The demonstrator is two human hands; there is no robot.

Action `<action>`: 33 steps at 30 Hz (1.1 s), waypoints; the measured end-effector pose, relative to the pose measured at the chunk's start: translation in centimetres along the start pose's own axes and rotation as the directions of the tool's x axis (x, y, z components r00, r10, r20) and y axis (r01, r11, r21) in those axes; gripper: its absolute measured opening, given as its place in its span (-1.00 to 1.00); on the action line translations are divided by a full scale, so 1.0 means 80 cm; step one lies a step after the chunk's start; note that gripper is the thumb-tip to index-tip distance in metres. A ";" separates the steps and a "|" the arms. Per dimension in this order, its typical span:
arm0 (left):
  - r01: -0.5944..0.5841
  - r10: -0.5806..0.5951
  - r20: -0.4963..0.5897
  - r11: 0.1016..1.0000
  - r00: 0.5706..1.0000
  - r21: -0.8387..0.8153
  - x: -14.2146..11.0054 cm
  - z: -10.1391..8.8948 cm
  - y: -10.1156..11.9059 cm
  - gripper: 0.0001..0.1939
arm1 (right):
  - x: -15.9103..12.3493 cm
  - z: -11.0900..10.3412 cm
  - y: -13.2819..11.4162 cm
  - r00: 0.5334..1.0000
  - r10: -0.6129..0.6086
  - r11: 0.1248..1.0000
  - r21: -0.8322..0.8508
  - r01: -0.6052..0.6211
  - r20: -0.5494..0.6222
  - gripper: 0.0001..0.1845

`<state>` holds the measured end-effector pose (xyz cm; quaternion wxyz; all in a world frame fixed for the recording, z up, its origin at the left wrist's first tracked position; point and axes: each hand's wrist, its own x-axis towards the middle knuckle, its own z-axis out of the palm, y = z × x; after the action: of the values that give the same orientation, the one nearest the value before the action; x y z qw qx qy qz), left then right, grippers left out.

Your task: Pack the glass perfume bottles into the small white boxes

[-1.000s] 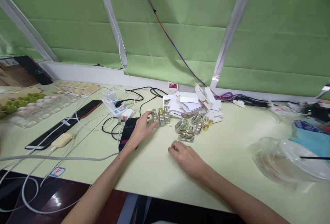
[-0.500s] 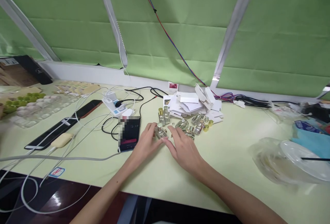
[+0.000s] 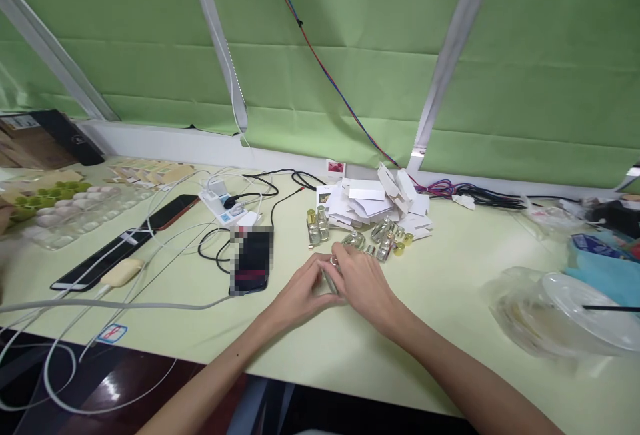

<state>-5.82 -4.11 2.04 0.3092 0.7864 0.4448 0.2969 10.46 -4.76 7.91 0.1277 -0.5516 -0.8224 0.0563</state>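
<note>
From the head view, the left hand (image 3: 301, 289) is half-curled around a small clear glass bottle (image 3: 329, 282) (mostly hidden!), while the right hand (image 3: 364, 287) pinches its top, fingers bunched. One o'clock from it: folded white paper boxes (image 3: 367, 189), heaped.

creased green panels (image 3: 350, 81) | slanting pale bars (image 3: 457, 41) | white ledge (image 3: 160, 145) below | pale yellow table (image 3: 450, 281) | dark shiny floor (image 3: 140, 373)
</note>
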 end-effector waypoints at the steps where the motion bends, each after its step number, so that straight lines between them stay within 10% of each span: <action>1: -0.005 0.005 -0.002 1.000 1.000 0.001 -0.002 0.001 0.002 -0.64 | -0.002 -0.001 0.000 1.000 -0.009 1.000 0.000 0.009 0.006 -0.76; 10: -0.017 0.022 -0.096 0.999 0.995 0.049 0.002 0.028 0.006 -0.90 | -0.016 -0.026 0.019 0.976 -0.183 0.980 -0.055 0.191 0.121 -0.79; 33: 0.074 -0.002 -0.221 0.945 0.975 0.320 0.017 0.042 -0.008 -0.65 | 0.041 -0.040 0.062 0.948 -0.314 0.929 0.189 0.319 -0.055 -0.74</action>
<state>-3.11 -3.40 -0.33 0.1300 0.7805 0.5341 0.2977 14.59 0.03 10.31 0.1984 -0.3972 -0.8894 0.1089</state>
